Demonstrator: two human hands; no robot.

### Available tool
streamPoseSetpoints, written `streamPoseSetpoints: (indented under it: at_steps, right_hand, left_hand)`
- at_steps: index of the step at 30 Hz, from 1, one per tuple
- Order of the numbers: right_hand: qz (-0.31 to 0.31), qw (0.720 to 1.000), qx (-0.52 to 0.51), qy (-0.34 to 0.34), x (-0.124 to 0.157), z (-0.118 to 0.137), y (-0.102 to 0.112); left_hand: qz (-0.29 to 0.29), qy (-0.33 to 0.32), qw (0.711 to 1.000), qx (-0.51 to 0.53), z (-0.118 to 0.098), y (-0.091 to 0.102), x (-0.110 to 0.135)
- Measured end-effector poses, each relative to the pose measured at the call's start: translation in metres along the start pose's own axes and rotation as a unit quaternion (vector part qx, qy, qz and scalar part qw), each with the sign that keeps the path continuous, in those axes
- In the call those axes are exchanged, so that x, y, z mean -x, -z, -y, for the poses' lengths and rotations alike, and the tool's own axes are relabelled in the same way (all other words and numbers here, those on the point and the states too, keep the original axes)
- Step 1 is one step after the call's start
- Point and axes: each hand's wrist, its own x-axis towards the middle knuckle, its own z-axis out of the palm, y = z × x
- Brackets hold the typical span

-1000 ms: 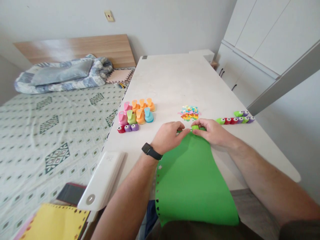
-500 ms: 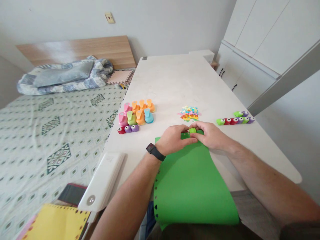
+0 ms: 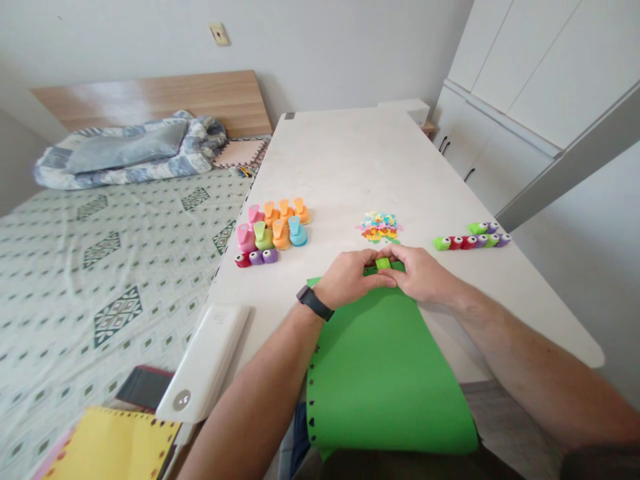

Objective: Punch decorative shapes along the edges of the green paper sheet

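Observation:
A green sheet lies on the white table and hangs over its near edge; small shapes are punched along its left side. A small green punch sits on the sheet's far edge. My left hand, with a black watch on the wrist, is closed around the sheet's far edge and touches the punch. My right hand pinches the punch from the right. A pile of coloured cut-outs lies just beyond my hands.
Pink, orange, green and blue punches stand in a group at the left, and a row of small punches lies at the right. A white device rests at the table's near left corner. Yellow sheet lies lower left, by the bed.
The green sheet has slid left and my hands have drawn closer together over the punch. The punch now sits slightly further left on the sheet's edge.

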Motion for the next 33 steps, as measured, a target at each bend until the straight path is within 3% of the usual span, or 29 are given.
streamPoseSetpoints:
  at_steps: [10, 18, 22, 27, 33]
  right_hand:
    - [-0.006, 1.000, 0.011, 0.010, -0.001, 0.000, -0.001]
    - [-0.023, 0.999, 0.005, -0.031, -0.004, -0.010, 0.003]
    - [-0.047, 0.992, -0.093, -0.075, -0.006, -0.019, 0.003]
    - [-0.106, 0.961, -0.234, -0.104, -0.011, -0.021, 0.002]
    - [-0.136, 0.932, -0.302, -0.145, -0.015, -0.018, 0.005]
  left_hand:
    - [-0.004, -0.001, 1.000, 0.019, 0.001, 0.000, 0.000]
    - [-0.023, 0.036, 0.995, -0.086, 0.008, 0.002, 0.004]
    - [-0.022, 0.030, 0.993, -0.111, 0.009, 0.002, 0.003]
    - [-0.015, 0.024, 0.991, -0.127, 0.006, 0.003, 0.004]
    - [-0.011, 0.016, 0.992, -0.127, 0.007, 0.002, 0.005]
